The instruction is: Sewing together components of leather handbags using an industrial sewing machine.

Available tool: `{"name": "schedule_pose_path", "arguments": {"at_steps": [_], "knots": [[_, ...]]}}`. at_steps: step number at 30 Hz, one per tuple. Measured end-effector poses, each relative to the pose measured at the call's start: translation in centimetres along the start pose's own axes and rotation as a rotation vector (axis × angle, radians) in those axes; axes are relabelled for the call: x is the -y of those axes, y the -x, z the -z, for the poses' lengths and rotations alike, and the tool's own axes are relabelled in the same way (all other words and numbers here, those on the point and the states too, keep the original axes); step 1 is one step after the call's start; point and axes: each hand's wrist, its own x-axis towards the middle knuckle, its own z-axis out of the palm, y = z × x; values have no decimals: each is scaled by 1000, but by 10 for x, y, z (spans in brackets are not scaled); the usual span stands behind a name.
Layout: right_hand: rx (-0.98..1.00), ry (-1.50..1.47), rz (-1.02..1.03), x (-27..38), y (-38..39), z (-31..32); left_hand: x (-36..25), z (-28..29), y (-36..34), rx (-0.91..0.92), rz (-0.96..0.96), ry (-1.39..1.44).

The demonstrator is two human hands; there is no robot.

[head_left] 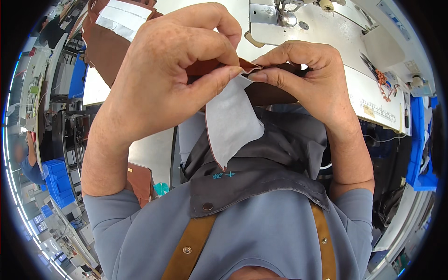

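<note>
Both hands are raised in front of my chest, close together, pinching the edge of a brown leather piece with a pale grey backing (233,119). My left hand (163,70) grips it between thumb and forefinger. Right beside it, my right hand (305,72) pinches the same edge with thumb and forefinger. The grey-backed part hangs down to a point over my dark apron (275,149). A darker brown part (270,93) shows below my right hand. How the layers join between the fingertips is too small to tell.
A sewing machine (287,18) stands on the white table (322,42) ahead. Scissors (368,63) and a ruler (373,111) lie at the right. Brown leather pieces (100,51) are stacked at the left. Blue bins (58,182) and another person (31,161) are at the far left.
</note>
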Motion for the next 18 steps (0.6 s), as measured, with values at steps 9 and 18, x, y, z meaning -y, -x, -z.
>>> {"name": "schedule_pose_path", "arguments": {"at_steps": [9,18], "knots": [[-64,149,212,0,-2,-4,17,1,0,77,21,31],[-25,228,343,-10,-3,1,16,-2,1,61,9,57]]}}
